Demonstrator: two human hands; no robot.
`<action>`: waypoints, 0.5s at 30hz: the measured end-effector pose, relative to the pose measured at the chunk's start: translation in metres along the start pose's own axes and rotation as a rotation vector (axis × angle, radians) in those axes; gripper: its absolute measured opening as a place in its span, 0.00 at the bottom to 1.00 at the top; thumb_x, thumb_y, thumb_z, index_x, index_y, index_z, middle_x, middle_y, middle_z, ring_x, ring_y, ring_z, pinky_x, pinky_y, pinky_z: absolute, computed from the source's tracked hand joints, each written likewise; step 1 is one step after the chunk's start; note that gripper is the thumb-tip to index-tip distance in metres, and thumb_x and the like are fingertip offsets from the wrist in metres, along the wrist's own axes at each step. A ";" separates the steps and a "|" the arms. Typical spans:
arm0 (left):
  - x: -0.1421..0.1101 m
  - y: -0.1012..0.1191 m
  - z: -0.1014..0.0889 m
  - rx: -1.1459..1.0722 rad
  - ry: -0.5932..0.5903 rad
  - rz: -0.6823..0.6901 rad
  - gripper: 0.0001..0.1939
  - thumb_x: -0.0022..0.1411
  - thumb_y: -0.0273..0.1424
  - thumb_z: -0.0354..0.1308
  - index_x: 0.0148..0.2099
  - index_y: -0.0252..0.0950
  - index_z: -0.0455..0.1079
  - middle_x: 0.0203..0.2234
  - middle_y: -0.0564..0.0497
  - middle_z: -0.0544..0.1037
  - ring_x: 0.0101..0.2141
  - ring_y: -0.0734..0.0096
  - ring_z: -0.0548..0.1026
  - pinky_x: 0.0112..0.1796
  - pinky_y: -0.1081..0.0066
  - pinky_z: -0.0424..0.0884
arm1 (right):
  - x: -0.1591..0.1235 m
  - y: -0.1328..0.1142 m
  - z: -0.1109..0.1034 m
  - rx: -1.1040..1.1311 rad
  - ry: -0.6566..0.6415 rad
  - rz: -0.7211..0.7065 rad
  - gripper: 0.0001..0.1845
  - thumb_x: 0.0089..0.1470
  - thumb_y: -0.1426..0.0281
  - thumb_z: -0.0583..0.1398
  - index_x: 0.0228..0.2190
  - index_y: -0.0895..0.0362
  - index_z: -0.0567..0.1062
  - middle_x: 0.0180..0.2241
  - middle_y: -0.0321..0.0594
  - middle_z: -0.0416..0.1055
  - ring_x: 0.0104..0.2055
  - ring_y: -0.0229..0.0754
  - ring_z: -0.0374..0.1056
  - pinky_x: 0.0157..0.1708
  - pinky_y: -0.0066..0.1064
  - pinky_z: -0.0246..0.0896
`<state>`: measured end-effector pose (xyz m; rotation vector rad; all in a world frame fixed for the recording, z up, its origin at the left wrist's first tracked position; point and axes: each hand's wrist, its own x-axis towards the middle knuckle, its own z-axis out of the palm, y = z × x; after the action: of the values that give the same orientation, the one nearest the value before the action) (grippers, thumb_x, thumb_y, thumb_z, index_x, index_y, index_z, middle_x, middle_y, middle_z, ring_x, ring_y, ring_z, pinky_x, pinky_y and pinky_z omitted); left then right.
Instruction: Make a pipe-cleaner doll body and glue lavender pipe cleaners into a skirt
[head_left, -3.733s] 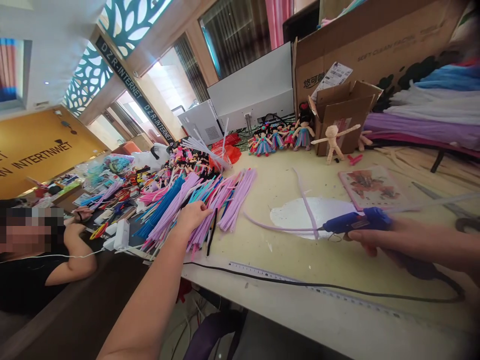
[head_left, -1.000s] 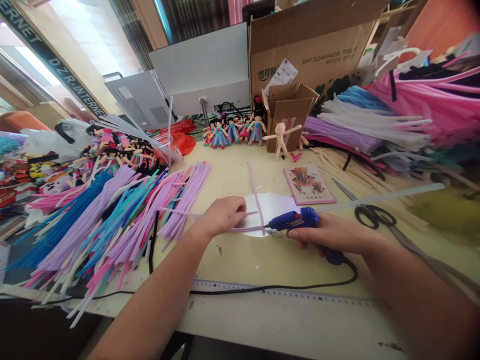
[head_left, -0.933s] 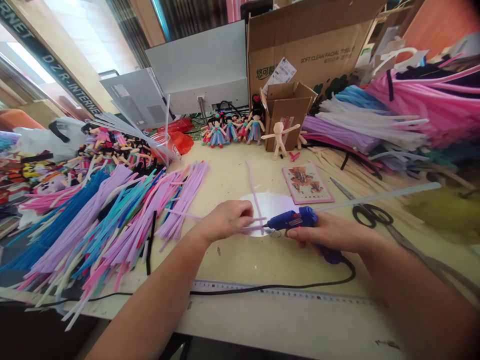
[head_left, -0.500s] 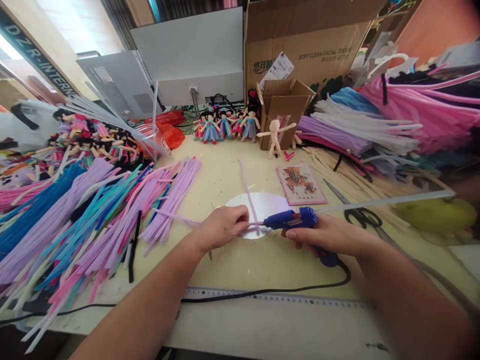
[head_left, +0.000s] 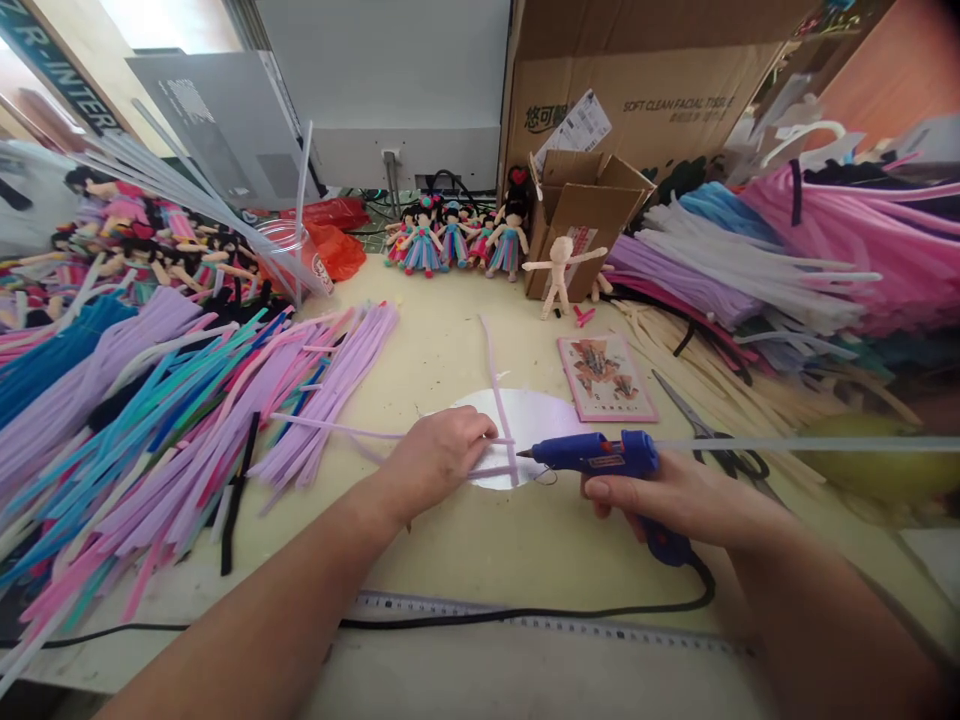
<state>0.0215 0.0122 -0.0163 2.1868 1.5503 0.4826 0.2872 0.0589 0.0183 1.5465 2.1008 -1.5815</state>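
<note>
- First lilac stem [head_left: 491, 365]: lying partly on the white oval [head_left: 555, 422].
- Second lilac stem [head_left: 337, 428]: its tip reaching the first over the oval; left hand [head_left: 439, 452] pinching it between thumb and fingers.
- Blue glue gun [head_left: 607, 454]: nozzle pointing at the stems, close by; right hand [head_left: 664, 495] wrapping its handle.
- Pink-edged card [head_left: 606, 380]: lying beyond the gun.
- Dolls [head_left: 452, 240]: standing before the small carton [head_left: 574, 220] and monitor [head_left: 405, 150].

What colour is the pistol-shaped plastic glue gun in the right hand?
The glue gun is blue; the head view shows it.
</note>
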 end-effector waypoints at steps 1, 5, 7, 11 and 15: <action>0.000 0.000 0.000 0.003 0.000 0.001 0.09 0.67 0.26 0.49 0.40 0.36 0.72 0.35 0.51 0.76 0.38 0.69 0.73 0.41 0.70 0.66 | -0.001 -0.001 0.000 -0.020 -0.009 0.015 0.28 0.50 0.44 0.59 0.29 0.58 0.74 0.23 0.38 0.71 0.22 0.37 0.67 0.20 0.26 0.63; -0.001 -0.001 0.003 0.005 -0.012 -0.010 0.08 0.66 0.28 0.51 0.37 0.36 0.72 0.34 0.52 0.74 0.36 0.71 0.72 0.39 0.71 0.67 | -0.002 -0.005 0.001 -0.057 -0.026 0.050 0.28 0.49 0.43 0.59 0.29 0.57 0.73 0.19 0.36 0.69 0.22 0.37 0.67 0.20 0.25 0.61; -0.001 -0.001 0.004 0.022 -0.032 -0.029 0.09 0.66 0.29 0.51 0.37 0.36 0.73 0.35 0.52 0.73 0.36 0.71 0.72 0.39 0.71 0.67 | -0.002 -0.005 0.002 -0.069 -0.024 0.057 0.28 0.48 0.43 0.59 0.29 0.56 0.73 0.19 0.36 0.69 0.22 0.38 0.67 0.20 0.26 0.61; 0.000 -0.001 0.005 0.074 -0.071 -0.046 0.10 0.67 0.29 0.51 0.37 0.36 0.73 0.36 0.51 0.73 0.36 0.71 0.72 0.39 0.70 0.67 | 0.002 0.002 0.004 -0.119 -0.017 0.063 0.29 0.49 0.42 0.57 0.30 0.56 0.74 0.19 0.38 0.70 0.22 0.39 0.68 0.20 0.27 0.62; 0.003 -0.003 0.005 0.099 -0.075 -0.043 0.10 0.67 0.31 0.51 0.38 0.37 0.73 0.36 0.51 0.73 0.36 0.70 0.72 0.38 0.70 0.67 | 0.010 0.012 0.004 -0.182 0.036 0.089 0.31 0.47 0.40 0.56 0.28 0.56 0.76 0.18 0.40 0.71 0.21 0.40 0.68 0.21 0.28 0.63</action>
<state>0.0220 0.0151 -0.0221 2.2124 1.6088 0.3126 0.2892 0.0620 0.0028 1.5933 2.0954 -1.3038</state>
